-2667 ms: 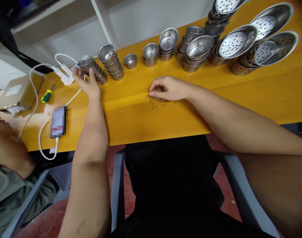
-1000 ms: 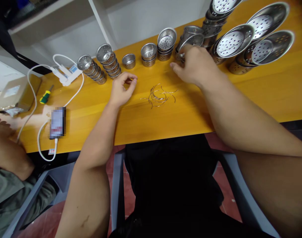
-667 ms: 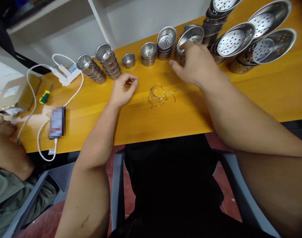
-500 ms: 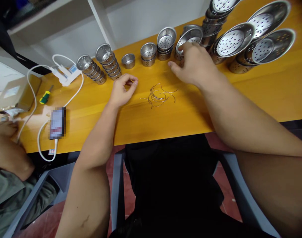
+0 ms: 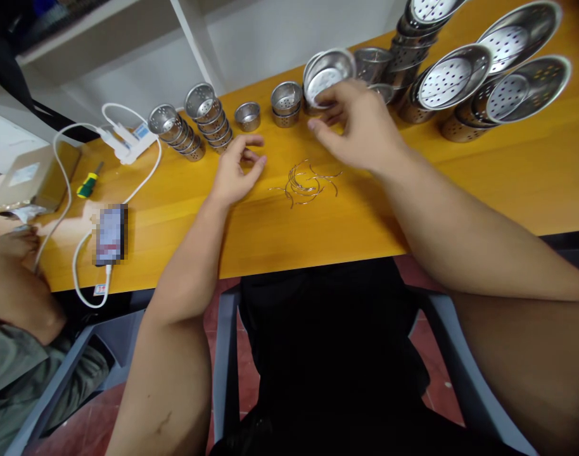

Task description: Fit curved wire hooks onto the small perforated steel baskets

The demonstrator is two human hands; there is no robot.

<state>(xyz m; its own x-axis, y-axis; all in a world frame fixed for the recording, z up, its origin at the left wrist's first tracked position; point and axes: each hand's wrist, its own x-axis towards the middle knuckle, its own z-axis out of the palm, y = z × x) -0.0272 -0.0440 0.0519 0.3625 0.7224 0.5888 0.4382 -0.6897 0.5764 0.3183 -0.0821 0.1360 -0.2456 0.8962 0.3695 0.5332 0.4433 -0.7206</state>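
Note:
My left hand (image 5: 239, 168) rests on the table with fingers loosely curled and thumb apart, holding nothing. My right hand (image 5: 360, 126) is closed on the near rim of a perforated metal cup (image 5: 339, 63), tilted so that its inside faces me. That cup overlaps a short stack of similar cups (image 5: 311, 104); whether they touch I cannot tell. Between my hands lies a loose pile of thin curved wires (image 5: 301, 183). A single small cup (image 5: 248, 116) and a stacked pair (image 5: 286, 104) stand beyond my left hand.
Taller stacks of perforated cups (image 5: 213, 126) stand at back left; wide-mouthed ones (image 5: 453, 82) lean at right. At left are a power strip (image 5: 132, 149), a screwdriver (image 5: 90, 182), a phone (image 5: 109, 234) on a white cable and a cardboard box (image 5: 33, 177). Another person's hand (image 5: 16, 244) is at far left.
My right hand has moved left with the cup, away from the stack beside the tall one and over to the neighbouring stack. My left hand has opened slightly in place.

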